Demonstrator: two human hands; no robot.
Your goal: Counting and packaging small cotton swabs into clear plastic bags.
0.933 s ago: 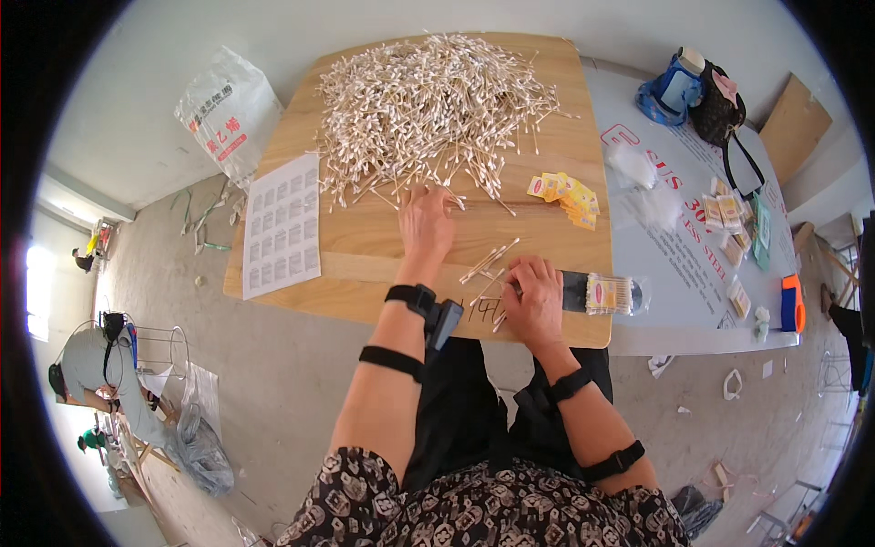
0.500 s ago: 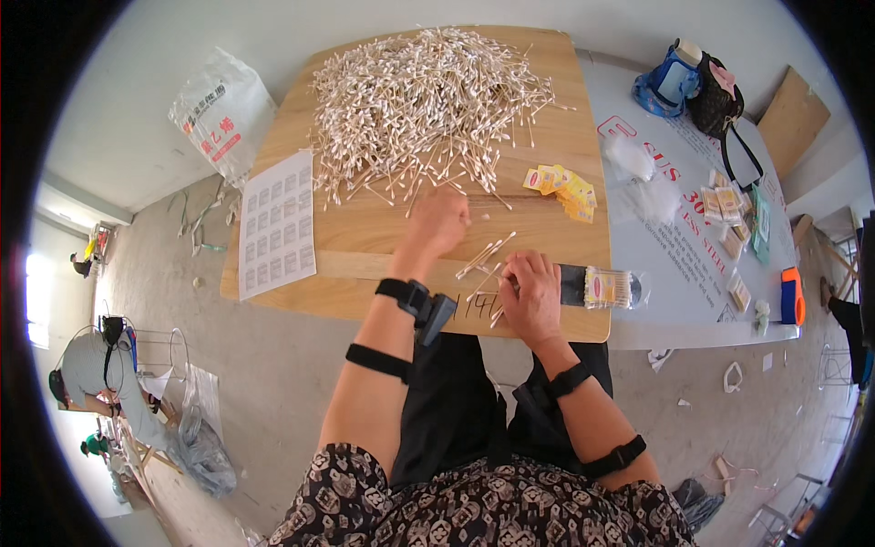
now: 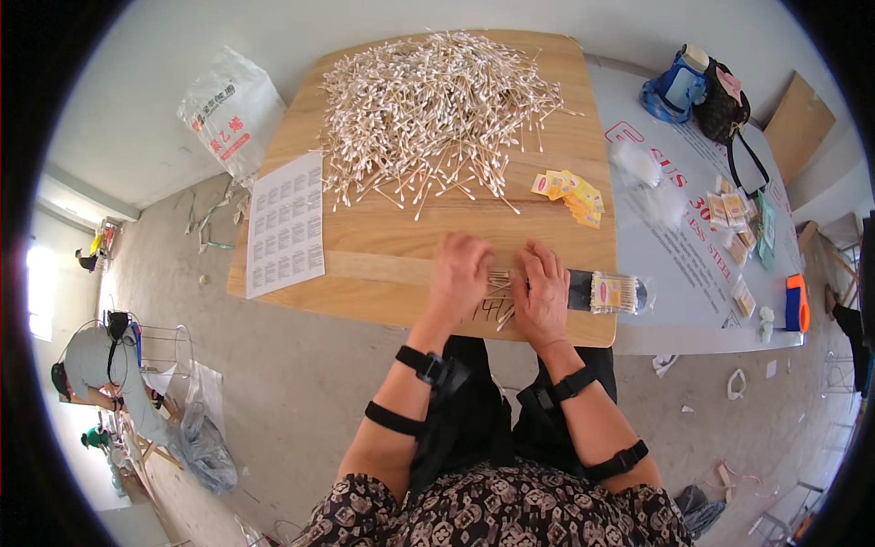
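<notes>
Near the front edge of the table, a few cotton swabs (image 3: 499,284) lie between my two hands. My left hand (image 3: 462,273), slightly blurred, has its fingers curled in at one end of these swabs. At the other end, my right hand (image 3: 540,290) closes its bent fingers and thumb on them; its palm side is hidden. Loose swabs (image 3: 504,317) show below the thumb. Just right of this hand, a clear bag packed with cotton swabs (image 3: 615,293) lies on a dark strip (image 3: 580,290). A large heap of cotton swabs (image 3: 437,109) covers the far part of the table.
Yellow cards (image 3: 572,196) lie fanned at the wooden table's (image 3: 383,246) right. A printed sheet (image 3: 285,228) lies on the left. The adjoining grey surface (image 3: 674,310) bears white fluff (image 3: 636,164), small swab packs (image 3: 727,211), an orange-and-blue tape dispenser (image 3: 797,303) and bags (image 3: 720,100).
My left hand has come back from the edge of the heap toward my right hand, beside the small group of swabs. My right hand stays near the same spot, its fingers slightly straighter.
</notes>
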